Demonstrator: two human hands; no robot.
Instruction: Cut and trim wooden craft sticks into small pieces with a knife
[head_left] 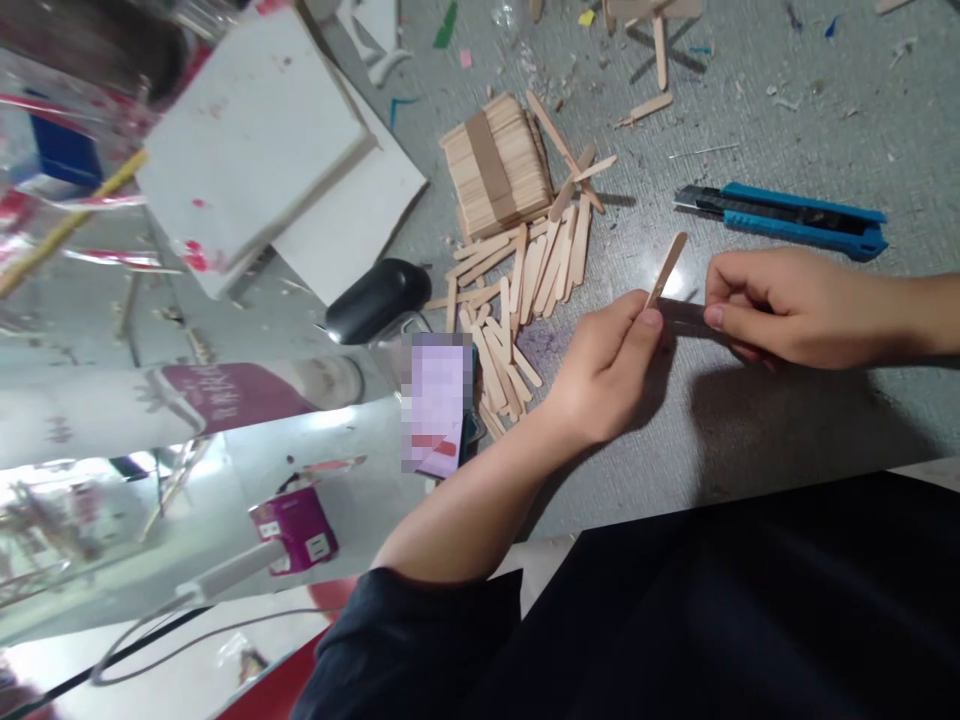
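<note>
My left hand (619,350) pinches a wooden craft stick (670,262), which points up and slightly to the right out of the thumb and fingers. My right hand (765,308) is closed on one end of a dark flat strip (691,318); its other end meets the stick at my left fingertips. Whether that strip is a file or something else I cannot make out. A blue utility knife (802,218) lies above my right hand with its blade pointing left. Left of my hands, loose craft sticks (551,260) spread beside a paper-banded bundle of sticks (499,165).
A phone (437,405) and a black mouse-shaped object (379,300) lie left of the sticks. White boards (255,140) rest at upper left. Joined sticks (658,45) stand at the top. A purple box-shaped plug (300,530) with a cable is at lower left.
</note>
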